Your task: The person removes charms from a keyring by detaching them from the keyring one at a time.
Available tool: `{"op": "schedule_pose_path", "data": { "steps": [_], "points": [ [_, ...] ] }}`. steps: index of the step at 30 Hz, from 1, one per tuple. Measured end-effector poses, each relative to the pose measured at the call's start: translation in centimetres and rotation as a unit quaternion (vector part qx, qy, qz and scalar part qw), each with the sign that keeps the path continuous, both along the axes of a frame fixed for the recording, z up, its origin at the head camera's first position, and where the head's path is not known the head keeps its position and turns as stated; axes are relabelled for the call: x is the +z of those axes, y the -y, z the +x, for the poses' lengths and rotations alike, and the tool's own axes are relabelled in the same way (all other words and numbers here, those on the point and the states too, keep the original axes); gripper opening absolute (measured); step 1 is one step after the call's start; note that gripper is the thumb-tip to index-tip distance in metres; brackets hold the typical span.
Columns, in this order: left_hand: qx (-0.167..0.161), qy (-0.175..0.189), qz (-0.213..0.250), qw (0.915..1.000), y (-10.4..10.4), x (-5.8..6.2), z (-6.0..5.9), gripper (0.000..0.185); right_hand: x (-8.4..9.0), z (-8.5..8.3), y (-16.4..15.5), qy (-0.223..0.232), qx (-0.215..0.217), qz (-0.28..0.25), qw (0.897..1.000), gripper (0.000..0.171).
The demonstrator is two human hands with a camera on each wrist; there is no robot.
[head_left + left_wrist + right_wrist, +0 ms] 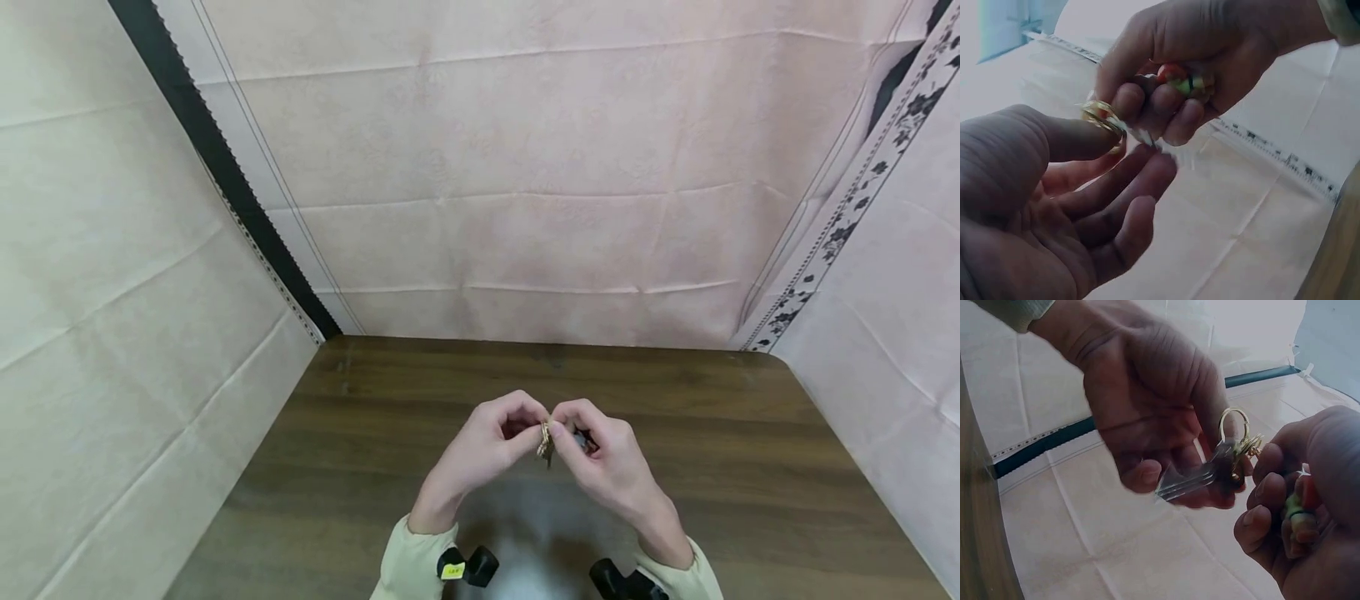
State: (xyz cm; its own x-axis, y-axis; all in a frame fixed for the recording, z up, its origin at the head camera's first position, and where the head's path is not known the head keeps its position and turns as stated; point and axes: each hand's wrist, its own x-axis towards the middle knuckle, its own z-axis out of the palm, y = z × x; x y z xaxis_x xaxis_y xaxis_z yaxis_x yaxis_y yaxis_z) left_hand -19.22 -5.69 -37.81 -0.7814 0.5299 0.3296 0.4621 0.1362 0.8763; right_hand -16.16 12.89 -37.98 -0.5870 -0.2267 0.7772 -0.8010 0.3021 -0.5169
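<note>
The left hand (486, 442) and the right hand (611, 467) meet above the dark brown wood-grain tabletop (315, 492), about midway between its left and right edges and nearer than its far edge. The left grip pinches a bunch of gold metal rings (543, 442) between thumb and forefinger, its other fingers loosely bent. Flat silver-grey metal keys (1188, 481) hang beside the rings against those fingers, blurred in the left wrist view. The right grip curls its lower fingers round a small rounded red and yellow-green charm (1185, 82), while its thumb and forefinger tips come together right at the rings. Pale sleeves (416, 562) cover both forearms, and a cream cloth wall (510, 167) rises behind the tabletop's far edge.
</note>
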Motion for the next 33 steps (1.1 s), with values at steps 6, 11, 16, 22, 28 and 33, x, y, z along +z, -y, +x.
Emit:
{"op": "schedule_pose_path", "data": {
  "steps": [6,11,16,22,28,33],
  "points": [
    [0.052,-0.077,-0.002,0.9957,-0.1,0.3,0.7,0.008,-0.2,-0.1,-0.1,-0.005,-0.008,0.006,1.0,0.026],
    [0.078,-0.125,0.008,0.989,-0.2,0.4,1.0,0.008,-0.1,0.0,-0.1,0.002,-0.009,-0.004,1.0,0.025],
    [0.094,-0.157,0.01,0.983,-0.2,0.3,1.2,0.008,0.0,0.4,-0.4,0.03,-0.003,0.005,1.0,0.026],
    [0.098,-0.185,-0.004,0.9778,-0.5,0.3,0.9,0.009,0.3,0.3,-0.9,0.06,-0.015,0.039,0.997,0.024],
    [0.082,-0.185,-0.021,0.9791,-0.5,0.3,0.7,0.009,0.1,0.2,-1.3,0.074,-0.025,0.063,0.995,0.025],
    [0.08,-0.175,-0.031,0.9808,-0.5,0.2,0.6,0.009,0.0,0.2,-1.3,0.068,-0.03,0.069,0.995,0.025]
  ]
}}
